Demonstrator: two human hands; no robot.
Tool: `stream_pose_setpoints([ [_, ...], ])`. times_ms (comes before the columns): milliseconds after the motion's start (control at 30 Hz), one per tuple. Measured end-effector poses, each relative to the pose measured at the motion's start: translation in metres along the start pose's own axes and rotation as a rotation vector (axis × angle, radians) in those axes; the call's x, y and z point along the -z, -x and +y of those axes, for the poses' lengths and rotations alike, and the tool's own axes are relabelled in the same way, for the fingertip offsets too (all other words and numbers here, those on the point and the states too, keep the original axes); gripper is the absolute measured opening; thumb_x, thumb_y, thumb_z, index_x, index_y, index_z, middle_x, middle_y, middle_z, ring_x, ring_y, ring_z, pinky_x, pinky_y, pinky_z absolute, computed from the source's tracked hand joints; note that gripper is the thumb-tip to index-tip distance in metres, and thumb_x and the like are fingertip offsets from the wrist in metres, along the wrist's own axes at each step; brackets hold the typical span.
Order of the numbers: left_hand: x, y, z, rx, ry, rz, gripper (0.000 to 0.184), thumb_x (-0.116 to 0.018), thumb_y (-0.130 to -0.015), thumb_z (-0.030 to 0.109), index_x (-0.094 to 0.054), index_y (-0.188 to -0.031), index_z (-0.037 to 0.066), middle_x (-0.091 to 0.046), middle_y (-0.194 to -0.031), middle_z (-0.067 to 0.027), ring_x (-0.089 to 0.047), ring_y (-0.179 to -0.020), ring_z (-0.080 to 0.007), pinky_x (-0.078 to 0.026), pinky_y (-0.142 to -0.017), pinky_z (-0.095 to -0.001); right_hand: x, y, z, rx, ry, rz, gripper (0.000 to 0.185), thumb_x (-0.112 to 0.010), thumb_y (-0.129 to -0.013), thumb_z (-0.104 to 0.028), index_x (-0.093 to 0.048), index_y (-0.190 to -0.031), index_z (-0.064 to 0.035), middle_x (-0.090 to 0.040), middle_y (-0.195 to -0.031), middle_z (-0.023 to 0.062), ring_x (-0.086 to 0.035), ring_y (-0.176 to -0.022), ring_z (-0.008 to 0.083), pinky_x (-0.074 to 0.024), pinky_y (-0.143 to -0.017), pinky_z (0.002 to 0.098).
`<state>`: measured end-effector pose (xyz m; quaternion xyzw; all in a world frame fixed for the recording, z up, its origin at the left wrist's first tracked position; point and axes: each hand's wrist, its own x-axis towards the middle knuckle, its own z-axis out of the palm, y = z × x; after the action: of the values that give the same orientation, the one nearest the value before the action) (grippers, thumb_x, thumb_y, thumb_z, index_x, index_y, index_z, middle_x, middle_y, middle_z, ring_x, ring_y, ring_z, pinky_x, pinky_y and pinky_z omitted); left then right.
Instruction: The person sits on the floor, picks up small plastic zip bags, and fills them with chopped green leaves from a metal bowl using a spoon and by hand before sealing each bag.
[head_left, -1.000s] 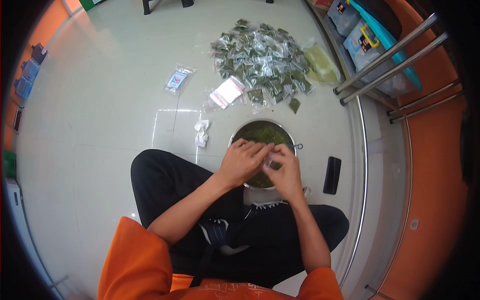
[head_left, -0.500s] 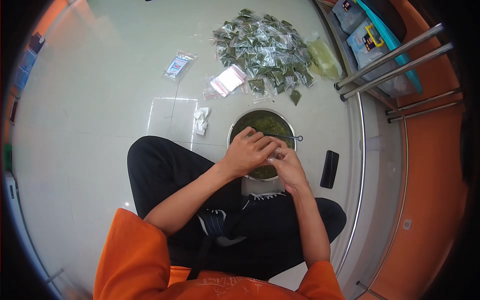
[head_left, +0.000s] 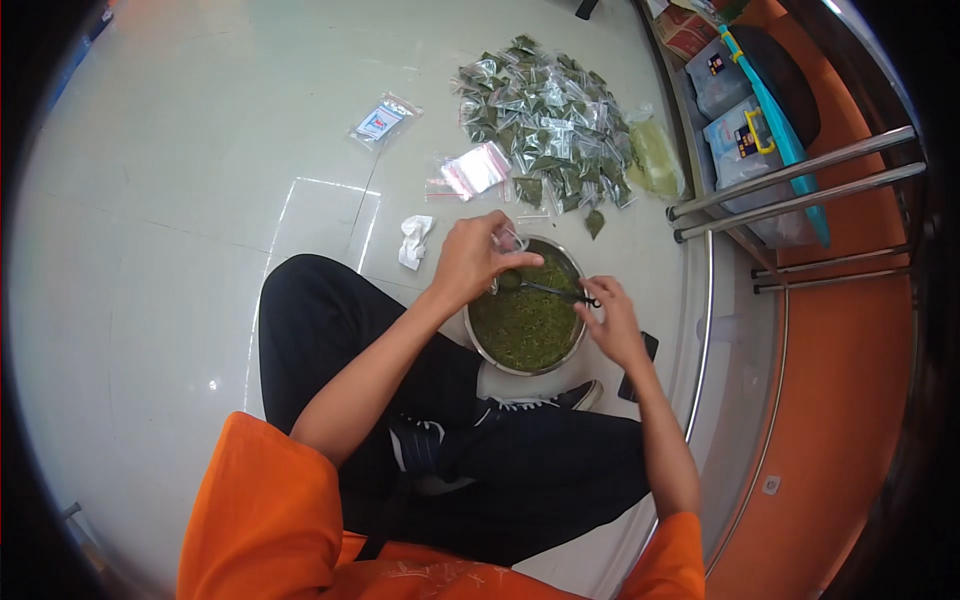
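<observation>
My left hand [head_left: 475, 258] is above the left rim of a round metal bowl [head_left: 478, 352], closed on a small clear plastic zip bag [head_left: 510, 238]. In the bowl lies a chopped green mixture [head_left: 525, 330]. A dark-handled spoon [head_left: 548, 289] spans the bowl, its scoop end close below my left thumb and its ringed handle end over the right rim. My right hand [head_left: 615, 322] is at that handle end, thumb and fingers apart on either side of it; whether they touch it is unclear.
Beyond the bowl lies a large pile of filled green bags [head_left: 550, 115], with a yellowish bag [head_left: 657, 155] beside it. Flat bags [head_left: 476, 172], a packet [head_left: 381, 122] and crumpled tissue [head_left: 414, 242] lie left. A dark phone [head_left: 640, 370] and metal rails [head_left: 800, 185] are right.
My hands, which were together over the bowl, have separated. The left has moved up and left with the plastic bag; the right has moved right to the spoon's handle end.
</observation>
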<state>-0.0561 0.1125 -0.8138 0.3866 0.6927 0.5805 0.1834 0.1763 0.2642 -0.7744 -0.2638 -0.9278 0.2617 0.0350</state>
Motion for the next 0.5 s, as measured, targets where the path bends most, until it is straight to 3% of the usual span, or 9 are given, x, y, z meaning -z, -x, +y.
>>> stream_pose_setpoints([
  [67, 0.005, -0.005, 0.001, 0.009, -0.043, 0.01, 0.058, -0.091, -0.067, 0.048, -0.066, -0.078, -0.003, -0.063, -0.063, -0.0129, -0.062, -0.057, -0.0239, -0.05, -0.058, -0.0382, -0.017, -0.003, 0.009, 0.144, 0.312, -0.025, 0.029, -0.069, -0.09, -0.014, -0.071, -0.116, -0.001, -0.059, -0.111, 0.0145, -0.056, -0.106, 0.0335, -0.0478, -0.093, 0.0449],
  [167, 0.011, -0.004, -0.001, 0.085, -0.141, -0.033, 0.059, -0.092, -0.066, 0.047, -0.067, -0.078, -0.004, -0.064, -0.063, -0.0153, -0.063, -0.057, -0.0251, -0.05, -0.058, -0.0392, -0.029, -0.015, 0.022, 0.153, 0.436, -0.093, 0.022, -0.068, -0.09, -0.012, -0.071, -0.108, -0.0003, -0.058, -0.107, 0.0142, -0.055, -0.104, 0.0319, -0.0467, -0.092, 0.044],
  [367, -0.004, -0.001, -0.025, 0.177, -0.282, -0.105, 0.057, -0.092, -0.066, 0.047, -0.071, -0.079, -0.006, -0.066, -0.065, -0.0181, -0.067, -0.061, -0.0293, -0.051, -0.06, -0.0412, -0.033, -0.022, 0.037, 0.152, 0.304, -0.058, 0.011, -0.07, -0.086, -0.008, -0.069, -0.094, -0.0006, -0.056, -0.103, 0.0142, -0.054, -0.104, 0.0314, -0.0462, -0.09, 0.0426],
  [500, -0.008, 0.003, -0.022, 0.285, -0.301, -0.179, 0.058, -0.09, -0.068, 0.05, -0.073, -0.077, -0.004, -0.067, -0.065, -0.0179, -0.069, -0.063, -0.029, -0.053, -0.063, -0.0407, -0.028, -0.019, 0.028, 0.141, 0.333, -0.098, 0.013, -0.07, -0.085, -0.007, -0.069, -0.096, 0.0, -0.055, -0.104, 0.0144, -0.054, -0.105, 0.032, -0.0464, -0.091, 0.0436],
])
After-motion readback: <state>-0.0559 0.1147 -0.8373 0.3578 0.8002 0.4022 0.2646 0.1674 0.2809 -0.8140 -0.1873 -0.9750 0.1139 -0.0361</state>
